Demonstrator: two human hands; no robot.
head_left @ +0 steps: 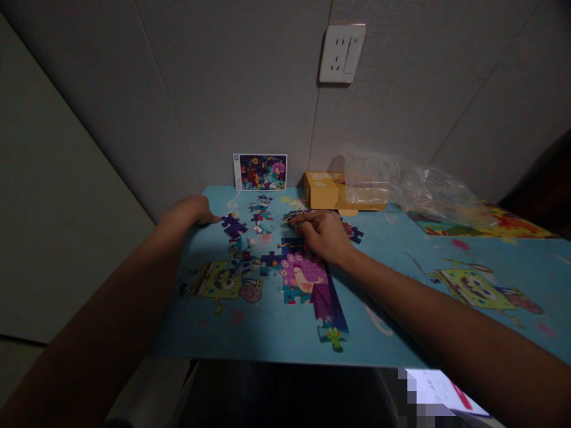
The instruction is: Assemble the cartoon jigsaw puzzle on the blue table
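Observation:
My left hand (pixel 191 209) rests at the table's left side, a fingertip stretched to the edge of dark blue puzzle pieces (pixel 234 226); its other fingers are mostly hidden. Past the middle, my right hand (pixel 325 233) lies with its index finger extended onto dark puzzle pieces (pixel 293 216), the other fingers curled and nothing visible in them. Below it is a joined puzzle section with a pink and purple peacock (pixel 302 272), running down to a green frog piece (pixel 332 337). Between the hands lies a column of loose pieces (pixel 262 221). Reddish pieces (pixel 352 230) show beyond my right wrist.
A picture card (pixel 263 172) of the puzzle leans on the wall. Beside it are a yellow box (pixel 325 191) and clear plastic bags (pixel 375 175). A colourful sheet (pixel 504 223) lies at the right back. The blue tabletop (pixel 214 342) carries printed cartoon figures.

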